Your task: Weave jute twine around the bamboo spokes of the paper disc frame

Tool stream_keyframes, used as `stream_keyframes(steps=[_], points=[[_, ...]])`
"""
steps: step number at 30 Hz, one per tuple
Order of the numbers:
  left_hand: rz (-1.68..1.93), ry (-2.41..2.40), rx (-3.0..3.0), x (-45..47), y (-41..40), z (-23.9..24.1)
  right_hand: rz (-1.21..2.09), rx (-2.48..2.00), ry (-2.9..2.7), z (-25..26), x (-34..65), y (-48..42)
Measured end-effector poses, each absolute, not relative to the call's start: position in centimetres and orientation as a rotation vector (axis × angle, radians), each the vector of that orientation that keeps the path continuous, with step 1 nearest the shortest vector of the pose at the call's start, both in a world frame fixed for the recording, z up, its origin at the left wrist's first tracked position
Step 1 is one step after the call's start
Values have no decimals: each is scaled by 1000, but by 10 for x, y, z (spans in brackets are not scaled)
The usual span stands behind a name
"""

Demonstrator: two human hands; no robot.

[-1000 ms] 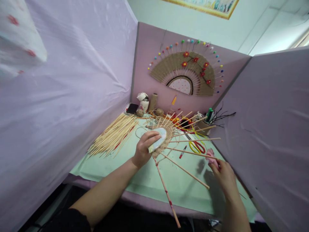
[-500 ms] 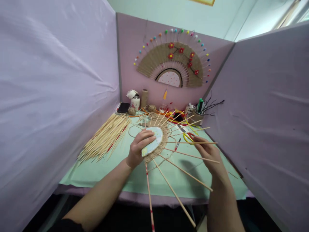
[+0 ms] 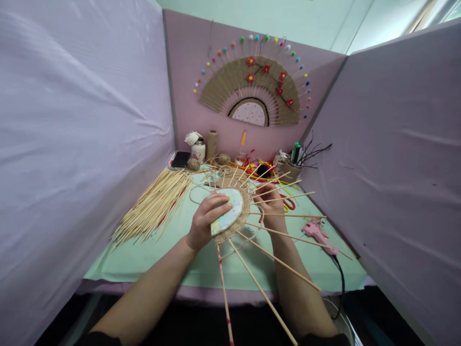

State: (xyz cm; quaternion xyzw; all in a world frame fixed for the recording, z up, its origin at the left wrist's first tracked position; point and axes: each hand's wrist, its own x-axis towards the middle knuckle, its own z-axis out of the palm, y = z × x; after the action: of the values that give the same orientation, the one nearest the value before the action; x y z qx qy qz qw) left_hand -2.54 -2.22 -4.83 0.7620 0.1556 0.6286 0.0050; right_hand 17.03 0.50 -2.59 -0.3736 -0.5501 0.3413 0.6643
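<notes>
Left hand (image 3: 206, 220) grasping the half-round woven frame (image 3: 246, 211) beneath its fingers. Right hand (image 3: 272, 204) at the frame's right edge, among radiating sticks (image 3: 284, 325); its grip cannot be told. Pink glue gun (image 3: 319, 237) on the counter (image 3: 173, 262), right of this hand.

Panel (image 3: 236, 200): pale blue with yellow patches; woven border (image 3: 246, 207), tan; sticks (image 3: 278, 261), pale straw, one streaked pink and red. From my distance I read the tablecloth (image 3: 173, 262) as mint green and the glue gun (image 3: 318, 236) as pink. Back board (image 3: 183, 57): mauve; fan (image 3: 226, 79): brown, with red flowers (image 3: 266, 68), some yellow-centred, and a white core (image 3: 249, 113) dotted red.
</notes>
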Motion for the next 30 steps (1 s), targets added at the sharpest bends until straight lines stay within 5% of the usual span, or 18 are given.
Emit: stream_keyframes(steps=[30], points=[[1913,514,2437,-24,-20,-50,602,-870,-1175,-28,179,-3]])
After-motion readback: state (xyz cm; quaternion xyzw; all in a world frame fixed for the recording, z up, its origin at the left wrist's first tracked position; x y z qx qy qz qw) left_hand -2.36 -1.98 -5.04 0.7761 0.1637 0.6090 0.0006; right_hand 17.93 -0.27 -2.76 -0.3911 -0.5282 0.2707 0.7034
